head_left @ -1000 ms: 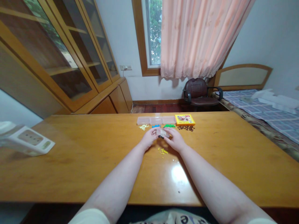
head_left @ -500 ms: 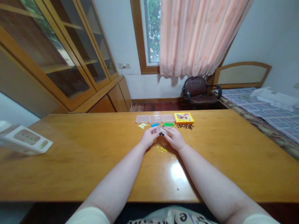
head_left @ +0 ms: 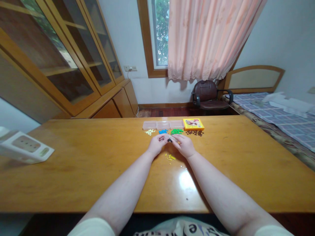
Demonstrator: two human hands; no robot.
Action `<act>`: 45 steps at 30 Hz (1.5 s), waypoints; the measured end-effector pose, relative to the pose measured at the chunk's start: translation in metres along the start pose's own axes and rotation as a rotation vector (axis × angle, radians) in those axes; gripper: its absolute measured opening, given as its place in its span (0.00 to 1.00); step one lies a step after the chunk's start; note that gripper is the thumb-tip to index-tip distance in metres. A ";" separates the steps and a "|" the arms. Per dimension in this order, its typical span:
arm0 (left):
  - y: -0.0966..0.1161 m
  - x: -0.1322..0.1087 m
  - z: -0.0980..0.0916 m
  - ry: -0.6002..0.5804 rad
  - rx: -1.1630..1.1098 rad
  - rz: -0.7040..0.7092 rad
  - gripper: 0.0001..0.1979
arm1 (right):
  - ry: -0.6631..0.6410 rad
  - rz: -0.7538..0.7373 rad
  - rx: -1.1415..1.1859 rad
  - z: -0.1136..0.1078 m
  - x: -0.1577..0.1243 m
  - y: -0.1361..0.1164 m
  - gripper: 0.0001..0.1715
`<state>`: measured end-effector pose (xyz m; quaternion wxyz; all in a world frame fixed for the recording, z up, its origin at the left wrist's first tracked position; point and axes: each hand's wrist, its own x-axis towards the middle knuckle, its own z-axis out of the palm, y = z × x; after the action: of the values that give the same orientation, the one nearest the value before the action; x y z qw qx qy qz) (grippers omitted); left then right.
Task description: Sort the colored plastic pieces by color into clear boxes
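Observation:
Over the middle of the table, my left hand (head_left: 156,145) and my right hand (head_left: 184,145) meet, fingertips closed around a small pale block piece with black parts (head_left: 169,140). Its pale part is mostly covered by the fingers, so its full shape cannot be made out. Just below the hands lies a loose group of yellow blocks (head_left: 170,157). Beyond the fingers are small piles of cream blocks (head_left: 150,132), blue blocks (head_left: 162,131), green blocks (head_left: 177,131) and brown blocks (head_left: 195,133).
Clear shallow trays (head_left: 163,125) stand in a row behind the piles, beside a yellow box (head_left: 193,124). A white box-like object (head_left: 26,146) is at the table's left. A few tiny white bits (head_left: 182,167) lie near my right forearm. A brown chair (head_left: 208,93) stands past the far edge.
Both hands stay in nearly the same place, with the black parts turned slightly between the fingers. The piles have not moved; the view has shifted a little.

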<state>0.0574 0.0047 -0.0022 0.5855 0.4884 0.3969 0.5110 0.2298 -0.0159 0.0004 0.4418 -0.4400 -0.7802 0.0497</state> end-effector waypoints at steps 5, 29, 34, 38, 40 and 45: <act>-0.003 0.001 0.000 -0.014 -0.009 0.008 0.29 | 0.040 0.081 -0.018 0.002 -0.001 -0.002 0.25; 0.003 -0.009 0.005 -0.169 -0.037 -0.003 0.33 | 0.231 0.482 0.422 0.006 0.009 0.023 0.22; 0.003 -0.013 0.003 -0.356 -0.058 -0.025 0.41 | 0.298 0.741 0.554 0.004 0.017 0.029 0.24; 0.008 -0.015 -0.004 -0.473 0.198 0.001 0.29 | 0.255 0.801 0.638 0.004 0.020 0.026 0.23; 0.010 -0.015 -0.009 -0.477 0.386 0.089 0.20 | 0.214 0.791 0.652 0.004 0.020 0.026 0.22; 0.012 -0.010 -0.018 -0.280 0.813 0.386 0.04 | 0.179 0.758 0.630 0.007 0.019 0.028 0.21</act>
<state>0.0352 -0.0025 0.0058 0.2891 0.8070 0.3840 0.3431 0.2383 0.0170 -0.0046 0.5693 -0.5401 -0.4717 0.4021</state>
